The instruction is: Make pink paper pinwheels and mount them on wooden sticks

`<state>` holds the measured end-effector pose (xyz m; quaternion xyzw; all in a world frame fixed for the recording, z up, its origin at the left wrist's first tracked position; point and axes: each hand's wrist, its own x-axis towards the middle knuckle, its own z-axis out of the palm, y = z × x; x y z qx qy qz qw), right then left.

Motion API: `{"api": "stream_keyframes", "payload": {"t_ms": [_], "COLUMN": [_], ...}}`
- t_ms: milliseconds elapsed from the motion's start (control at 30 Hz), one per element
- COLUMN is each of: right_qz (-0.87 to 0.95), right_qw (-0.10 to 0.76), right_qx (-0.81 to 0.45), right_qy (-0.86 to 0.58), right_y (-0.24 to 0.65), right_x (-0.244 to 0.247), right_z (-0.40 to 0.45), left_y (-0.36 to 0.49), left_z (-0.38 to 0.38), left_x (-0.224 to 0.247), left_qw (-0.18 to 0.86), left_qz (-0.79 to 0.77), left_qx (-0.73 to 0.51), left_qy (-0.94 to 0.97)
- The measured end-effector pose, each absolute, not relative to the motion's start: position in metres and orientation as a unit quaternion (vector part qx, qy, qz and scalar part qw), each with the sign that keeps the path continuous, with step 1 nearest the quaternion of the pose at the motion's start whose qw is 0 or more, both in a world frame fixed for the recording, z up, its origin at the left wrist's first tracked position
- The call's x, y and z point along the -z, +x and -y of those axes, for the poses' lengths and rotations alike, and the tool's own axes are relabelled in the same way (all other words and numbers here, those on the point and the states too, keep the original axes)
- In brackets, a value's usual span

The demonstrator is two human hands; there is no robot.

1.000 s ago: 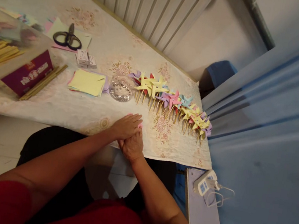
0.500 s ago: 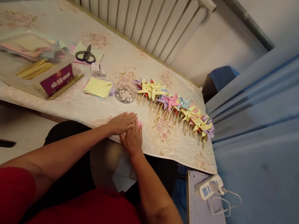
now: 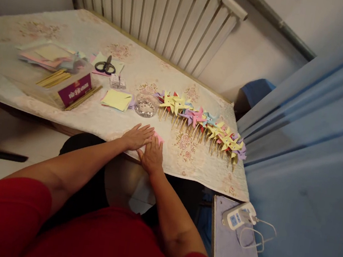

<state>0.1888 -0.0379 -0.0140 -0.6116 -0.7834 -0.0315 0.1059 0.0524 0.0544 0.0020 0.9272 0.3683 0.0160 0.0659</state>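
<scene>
- Right hand: flat, palm down, fingers straight and close together, not clamped on anything; pressing on a small pink paper piece.
- Pink piece lies on the table near its front edge; only a pointed bit shows past the fingers, the rest is covered.
- Left hand: palm down, fingers stretched and slightly apart, fingertips right up against the right hand. From where I stand, can't tell if they touch the paper.
- Just beyond the hands: round clear plastic dish with small shiny bits in it.
- Left of the dish: stack of paper with a yellow top sheet, then two small white boxes and black-handled scissors behind.
- Farther left: clear plastic box with a purple label, thin wooden sticks inside.
- Right of the dish: long row of multicoloured paper pinwheels on thin sticks.
</scene>
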Motion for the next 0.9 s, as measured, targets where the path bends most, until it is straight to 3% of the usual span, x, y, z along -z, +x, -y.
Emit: {"api": "stream_keyframes", "payload": {"t_ms": [633,900], "right_qz": [0.787,0.773], "right_qw": [0.126,0.153], "right_qx": [0.042,0.008], "right_qy": [-0.603,-0.616], "right_y": [0.210,0.221], "right_x": [0.031,0.006], "right_z": [0.081,0.073], "left_y": [0.056,0.055], "left_z": [-0.054,-0.055], "left_x": [-0.001,0.002], "left_qw": [0.059,0.053], "left_qz": [-0.383,-0.378], "left_qx": [-0.040,-0.056], "left_qy": [0.921,0.923]}}
